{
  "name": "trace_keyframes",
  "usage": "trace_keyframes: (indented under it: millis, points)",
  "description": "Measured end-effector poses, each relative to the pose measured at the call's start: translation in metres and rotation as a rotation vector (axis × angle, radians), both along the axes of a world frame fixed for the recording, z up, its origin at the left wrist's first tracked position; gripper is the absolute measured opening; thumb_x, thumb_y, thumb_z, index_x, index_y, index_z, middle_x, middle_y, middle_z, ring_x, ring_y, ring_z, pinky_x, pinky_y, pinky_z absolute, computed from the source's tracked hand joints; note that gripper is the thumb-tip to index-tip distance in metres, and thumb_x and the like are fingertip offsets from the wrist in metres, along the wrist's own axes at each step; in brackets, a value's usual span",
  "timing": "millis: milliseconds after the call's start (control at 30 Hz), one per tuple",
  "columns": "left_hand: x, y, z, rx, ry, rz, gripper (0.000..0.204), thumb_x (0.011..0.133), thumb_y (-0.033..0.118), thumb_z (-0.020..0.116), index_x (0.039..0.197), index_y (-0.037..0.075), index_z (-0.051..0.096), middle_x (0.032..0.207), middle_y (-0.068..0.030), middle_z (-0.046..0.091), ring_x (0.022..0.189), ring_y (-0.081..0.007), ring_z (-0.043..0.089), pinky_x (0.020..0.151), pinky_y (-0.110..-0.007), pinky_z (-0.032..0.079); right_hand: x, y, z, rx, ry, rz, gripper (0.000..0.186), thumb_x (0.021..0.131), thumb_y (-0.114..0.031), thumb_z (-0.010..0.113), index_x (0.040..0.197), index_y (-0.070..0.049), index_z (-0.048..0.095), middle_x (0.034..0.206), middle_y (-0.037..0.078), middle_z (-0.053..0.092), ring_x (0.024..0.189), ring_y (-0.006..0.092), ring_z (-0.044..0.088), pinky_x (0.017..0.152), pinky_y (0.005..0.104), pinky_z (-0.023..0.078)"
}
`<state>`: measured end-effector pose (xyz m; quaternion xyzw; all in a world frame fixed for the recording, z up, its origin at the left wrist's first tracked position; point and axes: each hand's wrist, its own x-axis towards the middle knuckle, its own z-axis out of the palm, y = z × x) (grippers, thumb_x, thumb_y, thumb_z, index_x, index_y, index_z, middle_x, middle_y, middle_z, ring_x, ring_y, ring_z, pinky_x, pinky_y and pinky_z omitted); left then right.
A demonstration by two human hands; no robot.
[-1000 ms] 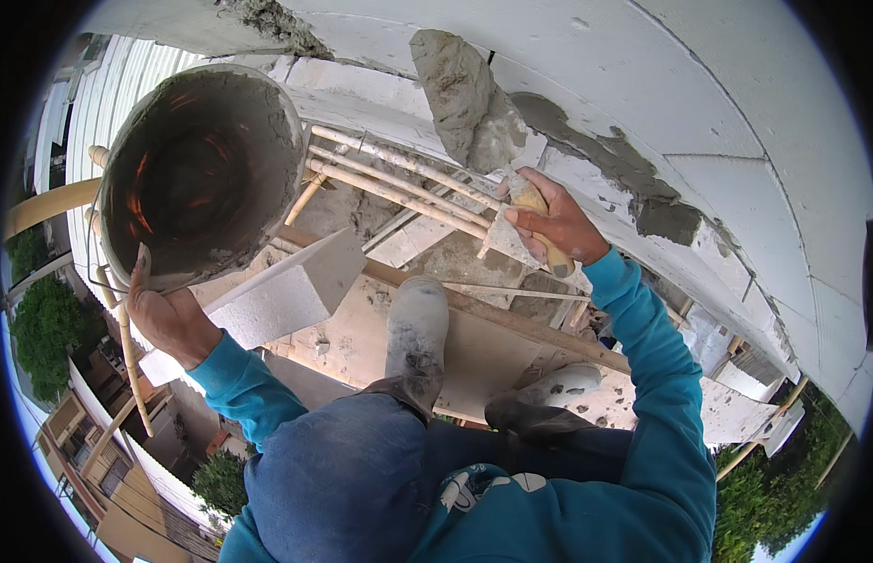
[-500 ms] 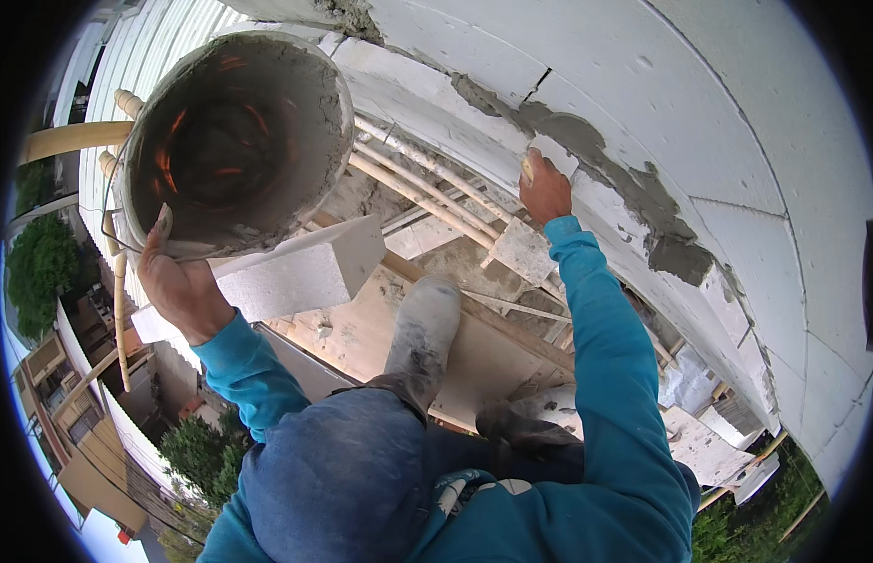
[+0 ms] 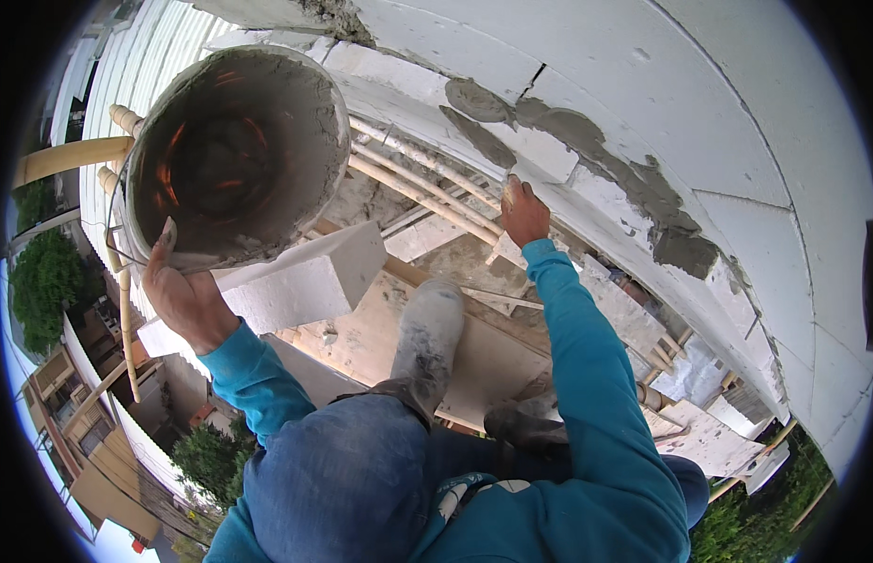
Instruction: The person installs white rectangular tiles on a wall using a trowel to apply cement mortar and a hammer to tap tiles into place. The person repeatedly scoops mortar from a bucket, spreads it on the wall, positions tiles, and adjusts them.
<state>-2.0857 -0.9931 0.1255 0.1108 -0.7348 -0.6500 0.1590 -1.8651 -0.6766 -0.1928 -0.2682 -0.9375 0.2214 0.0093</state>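
My left hand [image 3: 185,291] grips the near rim of a mortar-crusted bucket [image 3: 300,178], its thumb over the edge. The bucket's mouth faces up toward me, with grey mortar coating the inside and a dark bottom. A white block [image 3: 314,272] lies just below the bucket. My right hand [image 3: 526,212] is closed round the handle of a trowel, its blade [image 3: 479,138] appearing covered in grey mortar, close to the white block wall [image 3: 643,103]. Wet mortar [image 3: 573,129] is smeared unevenly along a wall joint beside and beyond the trowel. Fingers partly hide the handle.
I am on a wooden plank platform [image 3: 493,352], where one pale dusty boot [image 3: 432,324] stands. Bamboo poles [image 3: 427,192] run between platform and wall. Past the left edge there is a drop, with trees [image 3: 56,281] and roofs below. A corrugated sheet roof [image 3: 127,80] lies behind the bucket.
My right hand has moved slightly left and nearer to me, drawing the trowel off the joint. More mortar shows at the joint's upper left. My left hand stays on the bucket rim.
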Motion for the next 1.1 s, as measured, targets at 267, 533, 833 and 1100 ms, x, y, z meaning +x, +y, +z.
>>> trace_keyframes:
  millis: [267, 533, 833, 1100]
  points:
    - [-0.002, 0.004, 0.014, 0.276, -0.079, 0.037, 0.034, 0.091, -0.003, 0.035, 0.114, -0.018, 0.055, 0.117, -0.0261, 0.059, 0.110, -0.0311, 0.060, 0.101, -0.041, 0.050, -0.042, 0.034, -0.021, 0.021, 0.006, -0.090, 0.039, 0.088, -0.022, 0.059, 0.124, -0.014, 0.049, 0.104, 0.016, 0.063, 0.089, 0.0382, 0.065, 0.076, 0.0497, 0.052]
    - [-0.002, -0.038, 0.000, 0.141, 0.036, -0.082, 0.029, 0.093, 0.002, 0.042, 0.108, -0.019, 0.057, 0.114, -0.0256, 0.060, 0.106, -0.0308, 0.062, 0.097, -0.040, 0.052, 0.004, 0.076, 0.000, -0.093, 0.086, -0.160, 0.044, 0.086, -0.030, 0.064, 0.125, -0.011, 0.052, 0.110, 0.019, 0.065, 0.100, 0.0384, 0.063, 0.085, 0.0482, 0.050]
    - [-0.002, -0.029, -0.008, -0.189, 0.185, -0.185, 0.028, 0.090, -0.003, 0.044, 0.110, -0.016, 0.059, 0.111, -0.0225, 0.064, 0.102, -0.0280, 0.065, 0.088, -0.036, 0.056, 0.034, 0.122, 0.109, -0.169, 0.088, -0.039, 0.052, 0.088, -0.037, 0.066, 0.125, -0.001, 0.056, 0.113, 0.023, 0.065, 0.100, 0.0403, 0.064, 0.088, 0.0437, 0.050]
    - [0.004, -0.004, 0.000, -0.226, 0.064, -0.189, 0.034, 0.094, 0.000, 0.038, 0.116, -0.015, 0.059, 0.116, -0.0249, 0.061, 0.108, -0.0285, 0.062, 0.093, -0.038, 0.055, 0.040, 0.104, 0.077, 0.007, -0.027, 0.099, 0.044, 0.086, -0.027, 0.065, 0.126, -0.011, 0.056, 0.110, 0.017, 0.065, 0.085, 0.0376, 0.066, 0.076, 0.0476, 0.054]
